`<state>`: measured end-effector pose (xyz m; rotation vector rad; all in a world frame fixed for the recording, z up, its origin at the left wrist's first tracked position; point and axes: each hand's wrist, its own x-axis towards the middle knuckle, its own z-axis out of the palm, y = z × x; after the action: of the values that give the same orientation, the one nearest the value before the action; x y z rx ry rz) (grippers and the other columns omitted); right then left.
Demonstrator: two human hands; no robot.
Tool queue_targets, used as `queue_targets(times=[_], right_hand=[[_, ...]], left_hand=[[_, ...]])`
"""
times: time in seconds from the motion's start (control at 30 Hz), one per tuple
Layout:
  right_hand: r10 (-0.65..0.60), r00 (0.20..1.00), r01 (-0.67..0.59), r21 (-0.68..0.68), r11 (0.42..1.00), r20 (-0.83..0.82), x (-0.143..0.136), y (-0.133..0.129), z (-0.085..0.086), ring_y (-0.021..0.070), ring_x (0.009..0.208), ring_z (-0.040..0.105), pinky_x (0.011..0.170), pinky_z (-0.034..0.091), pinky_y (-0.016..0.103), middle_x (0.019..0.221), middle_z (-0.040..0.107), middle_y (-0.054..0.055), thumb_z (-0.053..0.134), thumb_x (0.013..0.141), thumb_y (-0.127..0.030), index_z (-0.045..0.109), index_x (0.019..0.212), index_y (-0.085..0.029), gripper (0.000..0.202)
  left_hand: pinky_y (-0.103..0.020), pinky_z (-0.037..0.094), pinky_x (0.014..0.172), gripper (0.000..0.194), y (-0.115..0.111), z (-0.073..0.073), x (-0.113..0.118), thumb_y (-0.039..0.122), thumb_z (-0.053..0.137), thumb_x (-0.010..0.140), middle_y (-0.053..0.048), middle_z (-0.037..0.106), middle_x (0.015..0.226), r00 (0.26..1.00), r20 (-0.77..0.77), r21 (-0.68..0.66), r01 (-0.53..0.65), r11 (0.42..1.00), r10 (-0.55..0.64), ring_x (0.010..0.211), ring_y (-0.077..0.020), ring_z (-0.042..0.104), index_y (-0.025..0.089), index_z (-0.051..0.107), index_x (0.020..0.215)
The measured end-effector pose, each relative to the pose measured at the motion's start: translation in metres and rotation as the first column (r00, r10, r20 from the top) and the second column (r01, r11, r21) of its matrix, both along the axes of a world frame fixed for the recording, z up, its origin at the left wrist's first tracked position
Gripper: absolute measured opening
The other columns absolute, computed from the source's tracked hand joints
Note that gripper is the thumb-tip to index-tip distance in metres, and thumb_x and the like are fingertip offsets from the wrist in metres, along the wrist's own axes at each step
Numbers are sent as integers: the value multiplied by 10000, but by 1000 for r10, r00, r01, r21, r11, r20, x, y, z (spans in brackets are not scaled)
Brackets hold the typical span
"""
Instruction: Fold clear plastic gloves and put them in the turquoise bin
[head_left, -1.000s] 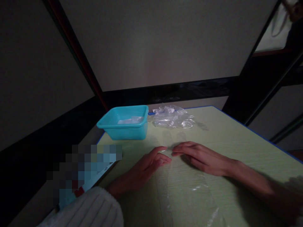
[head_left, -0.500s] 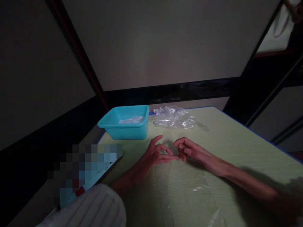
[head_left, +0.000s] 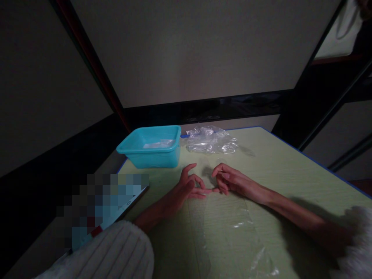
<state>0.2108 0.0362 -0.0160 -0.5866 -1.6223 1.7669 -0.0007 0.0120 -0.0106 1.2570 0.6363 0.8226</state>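
Note:
A clear plastic bag [head_left: 223, 236] lies flat on the table, stretching from beneath my hands toward the near edge. My left hand [head_left: 192, 186] rests at its far end with the fingers apart, two of them stretched along the plastic. Facing it, my right hand [head_left: 228, 180] has its fingers curled in and the thumb bent over them. Whether plastic is caught between those fingers is hidden. The fingertips of both hands almost meet over the bag.
A turquoise basin [head_left: 151, 157] with white, paper-like pieces [head_left: 158, 143] stands at the back left. Beside it sits a crumpled heap of clear plastic [head_left: 212, 140]. A tablet-like device with a blurred screen [head_left: 116, 205] is at the left. The table [head_left: 279, 166] has a blue edge.
The fingertips of my left hand have drawn slightly left, away from the right hand. My right hand stays nearly in place. The whole view has shifted a little.

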Motion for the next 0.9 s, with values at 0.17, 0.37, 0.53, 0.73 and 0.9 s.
queue_targets(times=[0.17, 0.37, 0.53, 0.73, 0.9], right_hand=[[-3, 1000, 3, 20, 1000, 5, -1, -1, 1, 97, 552, 422, 730, 406, 313, 615, 432, -69, 472, 881, -466, 485, 917, -183, 286], [-22, 997, 14, 108, 994, 74, -1, -2, 3, 105, 562, 417, 721, 404, 328, 610, 419, -61, 438, 886, -483, 496, 890, -170, 319], [-37, 992, 17, 165, 986, 117, -1, -5, 10, 110, 582, 436, 624, 374, 278, 612, 458, -43, 455, 883, -404, 498, 841, -165, 246], [47, 907, -273, 499, 822, 418, 1, -26, 35, 87, 557, 407, 511, 314, 220, 618, 432, -43, 624, 658, -122, 551, 646, -158, 83], [152, 766, -548, 510, 663, 625, 11, -51, 21, 112, 614, 472, 536, 358, 234, 672, 527, -42, 740, 534, -140, 606, 677, -194, 204]], left_hand=[[-372, 432, 817, 660, 0, 0, 0, 639, 543, 759, 10, 484, 888, 999, -28, 23, 16, 1000, -15, 950, -243, 621, 284, 231, 1219], [-382, 449, 808, 613, 1, -5, -1, 625, 526, 780, -3, 493, 886, 999, -45, 74, 10, 997, -7, 935, -240, 616, 267, 248, 1192], [-372, 463, 779, 568, 2, -13, 0, 583, 539, 800, -14, 534, 877, 1000, 13, 121, -17, 993, 15, 890, -231, 629, 260, 287, 1193], [-354, 449, 795, 515, -1, -7, -7, 535, 572, 808, -27, 592, 915, 985, 139, 85, -111, 990, 98, 891, -222, 641, 261, 345, 1181], [-350, 453, 786, 484, -3, -2, -14, 527, 546, 829, -14, 601, 879, 981, 115, 139, -169, 976, 154, 890, -224, 644, 250, 343, 1171]])
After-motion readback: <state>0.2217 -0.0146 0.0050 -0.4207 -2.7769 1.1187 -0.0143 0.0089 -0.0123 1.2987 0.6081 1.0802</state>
